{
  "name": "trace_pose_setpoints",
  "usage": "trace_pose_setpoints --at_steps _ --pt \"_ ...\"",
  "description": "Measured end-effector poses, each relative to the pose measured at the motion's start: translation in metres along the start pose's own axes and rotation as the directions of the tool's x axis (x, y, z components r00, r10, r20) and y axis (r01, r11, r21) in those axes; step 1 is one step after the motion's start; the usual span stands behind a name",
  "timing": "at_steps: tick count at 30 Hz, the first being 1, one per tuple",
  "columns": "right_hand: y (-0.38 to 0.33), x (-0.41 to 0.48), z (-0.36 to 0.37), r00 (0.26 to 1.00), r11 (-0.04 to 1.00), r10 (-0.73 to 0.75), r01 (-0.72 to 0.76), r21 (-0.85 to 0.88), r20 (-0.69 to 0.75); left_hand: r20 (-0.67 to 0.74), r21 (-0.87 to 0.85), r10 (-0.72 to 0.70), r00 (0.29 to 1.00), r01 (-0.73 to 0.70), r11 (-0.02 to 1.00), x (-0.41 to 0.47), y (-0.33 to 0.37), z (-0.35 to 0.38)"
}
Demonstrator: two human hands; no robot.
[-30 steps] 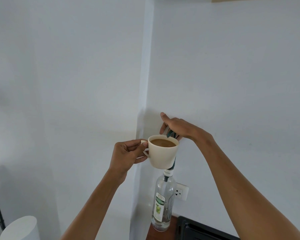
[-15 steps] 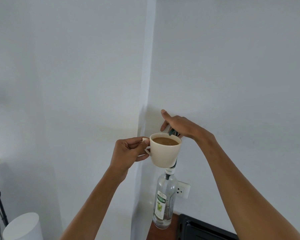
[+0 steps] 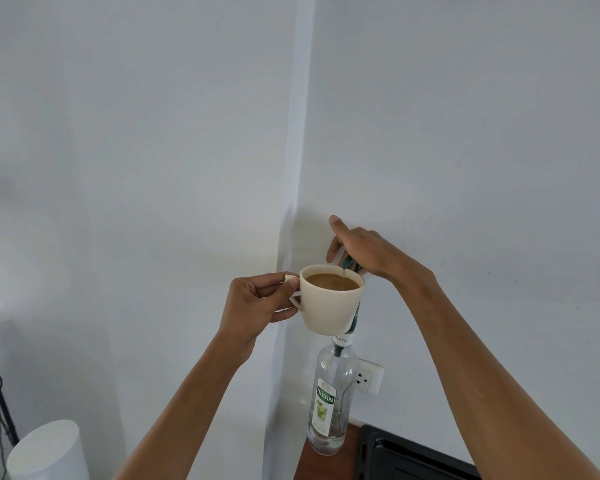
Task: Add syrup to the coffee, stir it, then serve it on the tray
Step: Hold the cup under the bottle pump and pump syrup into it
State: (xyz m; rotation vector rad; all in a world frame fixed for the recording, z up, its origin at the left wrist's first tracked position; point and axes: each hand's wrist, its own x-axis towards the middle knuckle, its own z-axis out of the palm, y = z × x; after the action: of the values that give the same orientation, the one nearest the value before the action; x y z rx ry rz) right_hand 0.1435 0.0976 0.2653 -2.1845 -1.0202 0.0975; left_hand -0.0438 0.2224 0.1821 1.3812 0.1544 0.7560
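Cream ceramic cup point(image 3: 331, 303): smooth, glazed, tapering to a narrow base; held in the air just under the pump spout, above the bottle's shoulder.
Coffee point(image 3: 331, 282): milky brown, close to the rim, so there is little room for slosh.
Left hand point(image 3: 257, 306): fingers closed on the cup's small loop handle, thumb on top.
Right hand point(image 3: 364, 252): palm pressed down on the dark green pump head; fingers curl over it, index finger lifted free.
Syrup bottle point(image 3: 331, 396): clear glass, tall and slim, nearly empty, standing on a brown wooden surface point(image 3: 326, 462) by the wall.
Syrup: a thin pale thread appears to drop into the coffee near the far rim.
Doing it well: keep the cup level and the spout over the liquid, press slowly, and let the last drip fall before drawing the cup away.
Tray point(image 3: 406, 459): the black edge at the bottom right is probably it.
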Motion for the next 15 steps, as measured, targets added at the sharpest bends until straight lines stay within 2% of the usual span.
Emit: trace_pose_setpoints --at_steps 15 --pt "-0.0008 -0.0029 0.0034 0.999 0.998 -0.012 0.009 -0.061 -0.049 0.007 -0.014 -0.004 1.0 0.005 1.0 -0.0023 0.0025 0.0029"
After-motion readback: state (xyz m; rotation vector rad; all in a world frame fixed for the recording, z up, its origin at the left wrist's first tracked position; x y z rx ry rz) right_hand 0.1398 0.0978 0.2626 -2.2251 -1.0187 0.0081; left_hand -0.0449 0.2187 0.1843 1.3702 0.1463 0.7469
